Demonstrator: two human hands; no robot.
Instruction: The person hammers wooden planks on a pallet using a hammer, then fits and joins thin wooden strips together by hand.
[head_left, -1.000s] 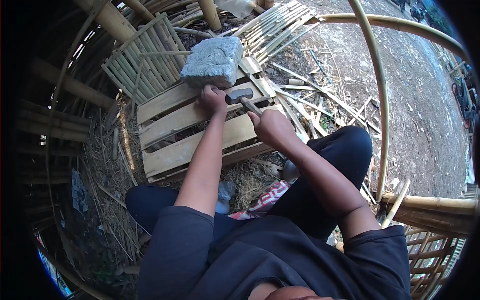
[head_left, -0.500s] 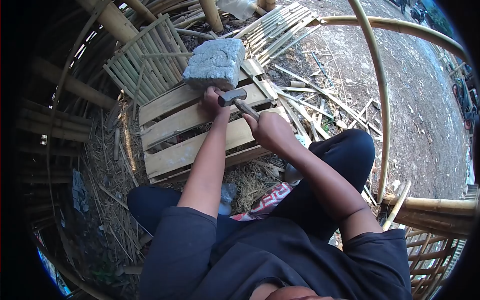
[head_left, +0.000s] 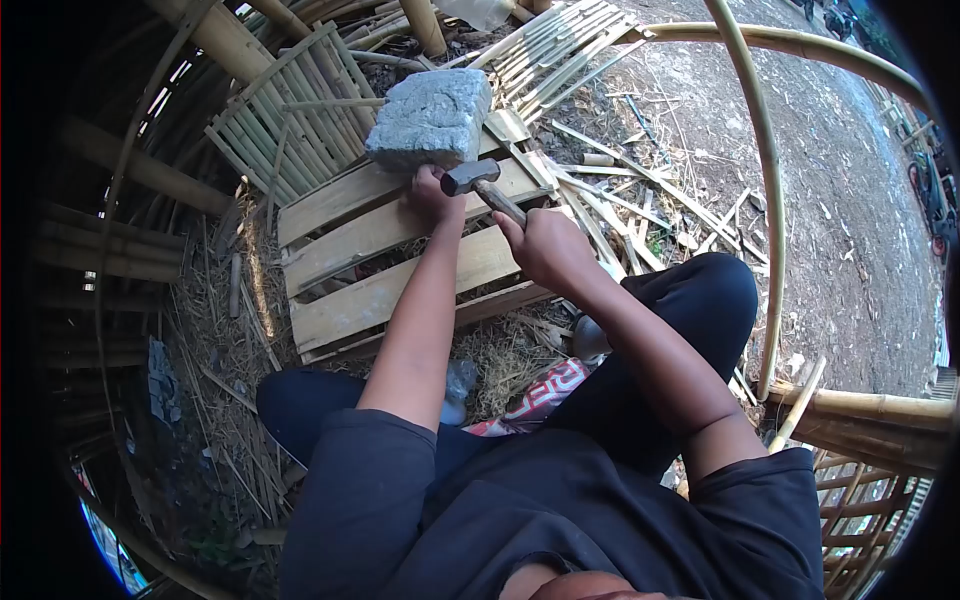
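Left fingers (head_left: 428,176): curled against the near lower edge of the block; whether they pinch anything there I cannot tell.
Wooden slats (head_left: 350,308): under the left fingers, spreading toward the wearer, with dark gaps between boards.
Pale block (head_left: 430,112): rough, just beyond the left fingers, resting on the far slats; its place on them has not changed.
Hammer (head_left: 490,190): its metal head is just right of the left fingers. A second ago a gap showed between them; half a second ago the head crossed the wrist; now it lies farther out, by the knuckles. This small shift suggests the work centres on the block's near edge.
Right fingers (head_left: 535,226): wrapped firmly round the hammer's wooden handle.
Bamboo strips (head_left: 650,184): scattered on the ground, right of the right fingers.
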